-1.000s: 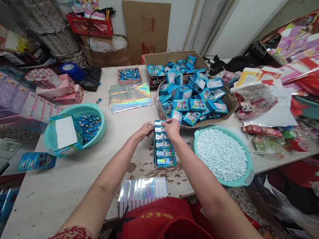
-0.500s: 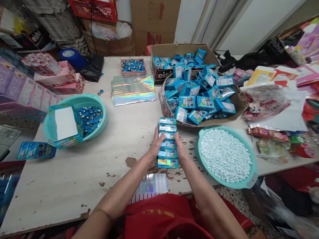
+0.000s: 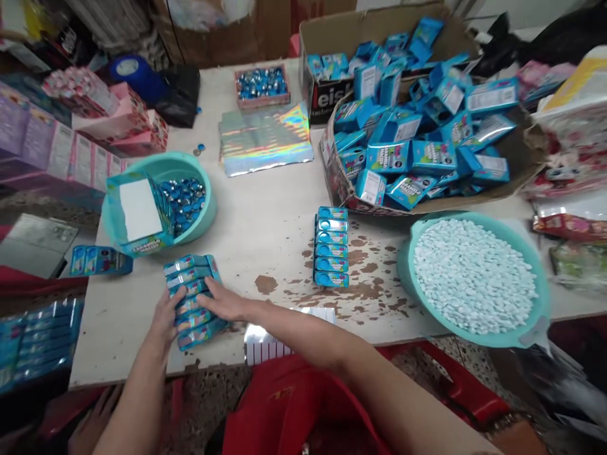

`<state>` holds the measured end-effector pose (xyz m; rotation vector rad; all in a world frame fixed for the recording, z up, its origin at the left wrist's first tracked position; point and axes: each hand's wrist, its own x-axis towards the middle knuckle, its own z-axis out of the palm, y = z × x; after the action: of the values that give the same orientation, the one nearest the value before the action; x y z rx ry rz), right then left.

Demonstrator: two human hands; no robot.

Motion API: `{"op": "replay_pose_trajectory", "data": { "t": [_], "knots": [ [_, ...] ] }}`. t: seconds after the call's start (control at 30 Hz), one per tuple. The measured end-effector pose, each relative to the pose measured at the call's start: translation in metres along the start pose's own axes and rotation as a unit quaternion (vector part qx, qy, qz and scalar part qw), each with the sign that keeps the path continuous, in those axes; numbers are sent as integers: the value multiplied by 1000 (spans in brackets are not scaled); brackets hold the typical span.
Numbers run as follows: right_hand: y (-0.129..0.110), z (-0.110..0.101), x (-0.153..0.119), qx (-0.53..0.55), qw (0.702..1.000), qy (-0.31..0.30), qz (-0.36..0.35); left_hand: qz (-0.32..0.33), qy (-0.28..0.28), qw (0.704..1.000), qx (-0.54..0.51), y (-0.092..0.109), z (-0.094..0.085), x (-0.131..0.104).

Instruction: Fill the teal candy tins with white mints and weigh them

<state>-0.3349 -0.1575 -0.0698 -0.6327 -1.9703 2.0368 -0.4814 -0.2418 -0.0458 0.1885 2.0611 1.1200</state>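
Observation:
A block of small blue candy boxes (image 3: 188, 276) is between my hands at the left front of the table, slightly slanted. My left hand (image 3: 167, 314) grips its left side, thumb over the top. Across its right side lies my right hand (image 3: 226, 302), fingers bent over the boxes and partly hiding them. A separate row of blue candy boxes (image 3: 331, 251) stands at mid-table, untouched. Striped silvery sheets (image 3: 265, 344) lie at the front edge, partly under my right forearm.
A turquoise basin (image 3: 211, 212) holds blue lids and an open display box (image 3: 141, 208). At the right, another turquoise basin (image 3: 408, 265) holds pale candies (image 3: 474, 278). Cartons of blue boxes (image 3: 393, 151) stand behind, beside holographic sheets (image 3: 265, 139) and a small tray (image 3: 262, 101).
My hands have let go of the row at mid-table and moved left onto a block of candy boxes that was not on the table before. The view has shifted too.

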Motion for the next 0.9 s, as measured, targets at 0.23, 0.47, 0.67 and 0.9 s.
{"op": "replay_pose_trajectory", "data": {
  "t": [0.23,0.47,0.67,0.9],
  "knots": [
    [18,-88,-164,-209,958,156,120,397,14,839,373,4,78,-62],
    [78,-104,-217,-284,886,265,255,270,-389,670,572,-41,192,-101],
    [64,-105,-219,-297,887,282,215,206,-427,704,530,-34,187,-90],
    [55,-79,-216,-490,854,152,92,191,-406,727,520,-39,198,-82]
  ]
}}
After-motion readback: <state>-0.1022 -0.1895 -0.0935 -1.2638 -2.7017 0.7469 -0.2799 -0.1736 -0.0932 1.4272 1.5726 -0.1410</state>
